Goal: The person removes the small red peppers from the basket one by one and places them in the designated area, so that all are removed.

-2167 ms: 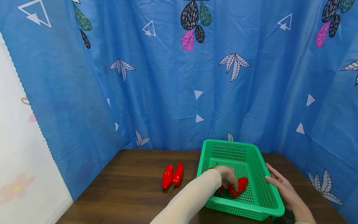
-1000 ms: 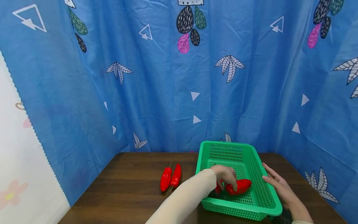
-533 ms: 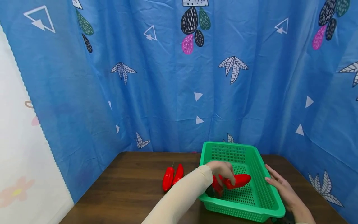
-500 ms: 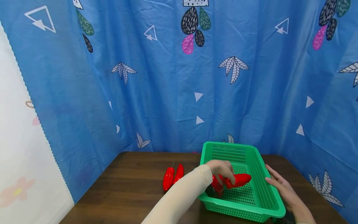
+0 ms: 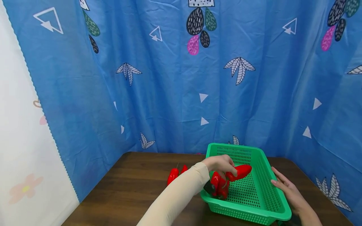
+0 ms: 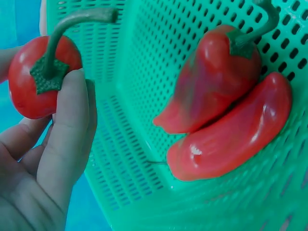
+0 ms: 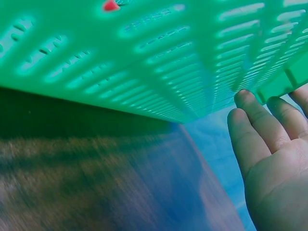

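Note:
My left hand (image 5: pixel 222 164) pinches a red pepper (image 5: pixel 241 171) above the floor of the green plastic basket (image 5: pixel 240 213). In the left wrist view, thumb and fingers press on both sides of this pepper (image 6: pixel 24 72), its curved green stem pointing toward the camera. Two other red peppers lie side by side in the basket's near left part; the left wrist view shows one with its stem (image 6: pixel 211 82) and one longer pepper (image 6: pixel 236 132). My right hand (image 5: pixel 289 190) touches the basket's right side from outside, its fingers (image 7: pixel 255 113) extended along the wall.
On the brown table (image 5: pixel 135 188), left of the basket, lie two more red peppers, one (image 5: pixel 173 175) nearer and another (image 5: pixel 184 168) partly behind the left sleeve (image 5: pixel 175 194). A blue patterned curtain (image 5: pixel 169 94) hangs along the table's back and sides.
My left hand has risen from the basket floor, lifting the pepper up and slightly back. The peppers below it show more now. My right hand stays at the basket's side.

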A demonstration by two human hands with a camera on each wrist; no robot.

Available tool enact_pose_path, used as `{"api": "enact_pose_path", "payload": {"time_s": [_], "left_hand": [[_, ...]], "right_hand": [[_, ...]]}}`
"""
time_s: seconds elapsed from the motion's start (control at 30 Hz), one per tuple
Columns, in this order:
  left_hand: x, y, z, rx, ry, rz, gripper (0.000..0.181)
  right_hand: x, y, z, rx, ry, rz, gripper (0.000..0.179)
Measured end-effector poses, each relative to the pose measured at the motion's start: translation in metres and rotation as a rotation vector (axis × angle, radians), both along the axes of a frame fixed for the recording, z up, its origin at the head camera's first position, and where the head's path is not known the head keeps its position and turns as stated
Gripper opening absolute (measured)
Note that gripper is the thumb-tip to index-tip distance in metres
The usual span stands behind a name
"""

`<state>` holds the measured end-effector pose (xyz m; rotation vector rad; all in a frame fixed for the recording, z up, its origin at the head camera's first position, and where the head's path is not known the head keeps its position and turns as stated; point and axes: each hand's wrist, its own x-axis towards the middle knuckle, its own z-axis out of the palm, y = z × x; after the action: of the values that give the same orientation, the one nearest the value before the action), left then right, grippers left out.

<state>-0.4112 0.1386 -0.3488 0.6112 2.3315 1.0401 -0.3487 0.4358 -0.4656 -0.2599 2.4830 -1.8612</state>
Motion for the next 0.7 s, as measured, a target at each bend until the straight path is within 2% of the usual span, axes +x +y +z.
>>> {"api": "enact_pose_path", "payload": {"time_s": [0.1,0.27,0.47,0.6,0.7], "left_hand": [[-0.001,-0.007,0.004,0.024,0.001,0.01,0.007],[-0.004,-0.021,0.009,0.067,0.004,0.023,0.008],[-0.005,-0.04,0.017,0.121,0.029,0.035,0.007],[-0.006,-0.051,0.021,0.154,0.017,0.037,0.011],[-0.009,-0.058,0.022,0.181,0.003,0.061,0.014]], "right_hand": [[-0.001,0.0,0.001,-0.009,-0.012,-0.002,0.068],[-0.003,-0.001,0.001,-0.032,-0.041,0.01,0.069],[-0.002,-0.001,-0.001,0.001,-0.024,0.001,0.068],[-0.001,-0.001,0.0,-0.052,-0.043,0.001,0.069],[-0.001,-0.002,0.002,-0.094,-0.064,0.009,0.07]]}}
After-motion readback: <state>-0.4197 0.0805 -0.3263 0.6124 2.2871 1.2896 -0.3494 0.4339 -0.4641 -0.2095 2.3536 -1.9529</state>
